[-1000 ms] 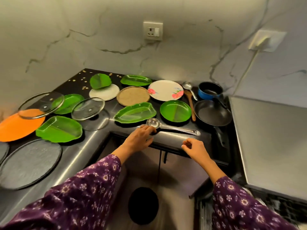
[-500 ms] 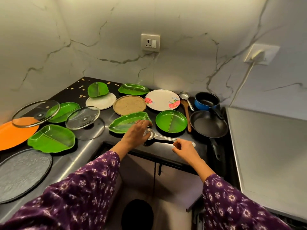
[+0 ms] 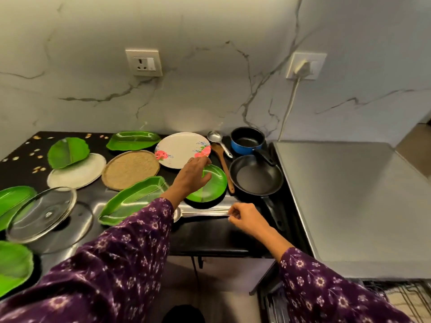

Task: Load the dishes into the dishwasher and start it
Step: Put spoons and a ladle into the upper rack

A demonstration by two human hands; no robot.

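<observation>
Dishwasher rack [image 3: 401, 301]: nearest to us, low at our right. We see only its wires below the steel top, so every dish must travel right and down from the counter [image 3: 210, 236].
Right hand [image 3: 248, 217]: it is near the counter's front edge. Thumb and fingertips pinch the handle end of the steel ladle [image 3: 205, 213].
Steel ladle: it lies flat on the counter. Its long axis runs left to right, roughly parallel to the front edge. The handle points right into the right hand, and the bowl end is mostly hidden under our left sleeve.
Left hand [image 3: 192, 177]: it is stretched beyond the ladle, palm down. The fingers are bent over the far rim of the round green plate [image 3: 214, 187] and the thumb lies on its face. We cannot tell whether they have closed on the rim.
Round green plate: just past the ladle and directly under the left hand. The frying pan [image 3: 256, 174] sits just to its right, and the wooden spatula [image 3: 224, 166] lies between them.
Floral plate [image 3: 179, 149]: just behind the green plate, close to the left fingertips.
Nearer hand: the right for the ladle, the left for the plate.
What the move turns on: we judge that the ladle can go handle first to the rack on the right. The plate would have to pass over the ladle's line to follow.
</observation>
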